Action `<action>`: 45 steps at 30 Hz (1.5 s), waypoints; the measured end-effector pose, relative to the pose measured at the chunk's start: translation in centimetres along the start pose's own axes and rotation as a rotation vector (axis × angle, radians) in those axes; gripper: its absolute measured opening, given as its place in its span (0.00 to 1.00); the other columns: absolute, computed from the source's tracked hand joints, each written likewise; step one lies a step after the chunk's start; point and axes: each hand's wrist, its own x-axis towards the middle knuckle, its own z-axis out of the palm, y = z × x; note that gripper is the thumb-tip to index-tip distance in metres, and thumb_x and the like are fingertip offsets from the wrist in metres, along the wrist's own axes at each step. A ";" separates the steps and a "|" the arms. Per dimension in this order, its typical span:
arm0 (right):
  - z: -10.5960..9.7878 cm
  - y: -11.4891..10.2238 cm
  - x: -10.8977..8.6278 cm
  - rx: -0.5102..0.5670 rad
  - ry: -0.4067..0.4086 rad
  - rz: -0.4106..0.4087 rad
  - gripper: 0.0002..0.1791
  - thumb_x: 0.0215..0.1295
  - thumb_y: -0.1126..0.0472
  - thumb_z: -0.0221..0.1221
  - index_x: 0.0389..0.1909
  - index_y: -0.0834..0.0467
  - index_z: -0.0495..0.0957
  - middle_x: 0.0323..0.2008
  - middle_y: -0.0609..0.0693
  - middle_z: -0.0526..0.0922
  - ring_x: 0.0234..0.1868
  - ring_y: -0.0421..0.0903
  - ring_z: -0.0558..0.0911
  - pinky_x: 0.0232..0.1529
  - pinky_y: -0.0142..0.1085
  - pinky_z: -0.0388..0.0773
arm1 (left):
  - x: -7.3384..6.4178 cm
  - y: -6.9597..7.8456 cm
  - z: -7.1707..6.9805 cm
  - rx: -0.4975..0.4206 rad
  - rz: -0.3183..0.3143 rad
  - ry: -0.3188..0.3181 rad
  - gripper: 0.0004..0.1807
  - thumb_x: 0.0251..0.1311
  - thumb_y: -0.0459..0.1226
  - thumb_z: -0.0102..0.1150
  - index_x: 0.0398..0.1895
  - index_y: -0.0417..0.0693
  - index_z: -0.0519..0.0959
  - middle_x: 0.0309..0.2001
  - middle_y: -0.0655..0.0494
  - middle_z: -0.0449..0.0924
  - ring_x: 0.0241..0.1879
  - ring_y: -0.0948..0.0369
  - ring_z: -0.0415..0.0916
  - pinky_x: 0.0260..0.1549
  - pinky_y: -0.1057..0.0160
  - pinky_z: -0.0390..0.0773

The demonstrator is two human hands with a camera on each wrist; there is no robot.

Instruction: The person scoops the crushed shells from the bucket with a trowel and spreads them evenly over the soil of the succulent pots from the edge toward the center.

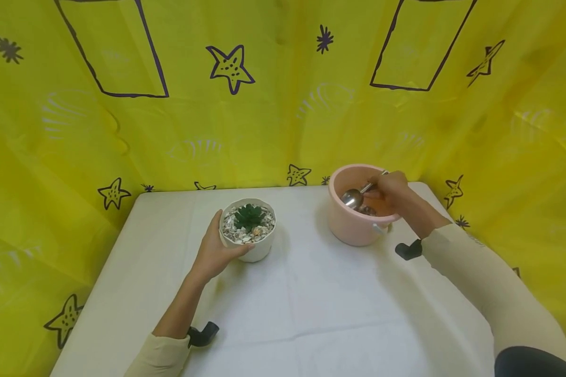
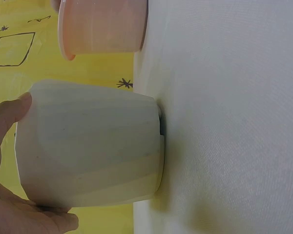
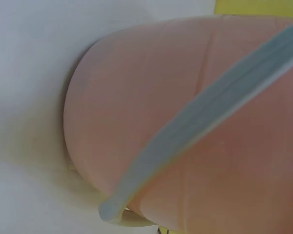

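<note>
Curled round the near side of a white plant pot (image 1: 250, 230), the left hand (image 1: 217, 251) has its grip closed on the pot wall, thumb (image 2: 10, 114) at the rim and fingers (image 2: 44, 219) under the far flank in the left wrist view. Inside that grip the pot stands upright on the white tabletop (image 1: 302, 303), holding a small green succulent (image 1: 249, 215) ringed by pale pebbles (image 1: 236, 233). Well to the right of it, the right hand (image 1: 391, 189) pinches the handle of a metal spoon (image 1: 356, 197), its grip closed on it, the bowl of the spoon dipped inside a pink bucket (image 1: 354, 228). Below that grip some dark material lies in the bucket; what it is cannot be told. The bucket's pale bail handle (image 3: 205, 126) crosses its pink wall in the right wrist view. Yellow starfish-printed sheeting (image 1: 283, 104) stands behind both grips.
</note>
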 end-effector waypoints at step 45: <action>-6.5 -2.6 -0.2 0.639 -0.139 0.307 0.03 0.81 0.66 0.52 0.48 0.60 0.74 0.34 0.59 0.86 0.37 0.57 0.91 0.50 0.42 0.85 | -0.3 0.3 0.6 0.008 -0.038 0.082 0.70 0.47 0.45 0.86 0.84 0.37 0.45 0.81 0.36 0.50 0.79 0.40 0.52 0.74 0.37 0.58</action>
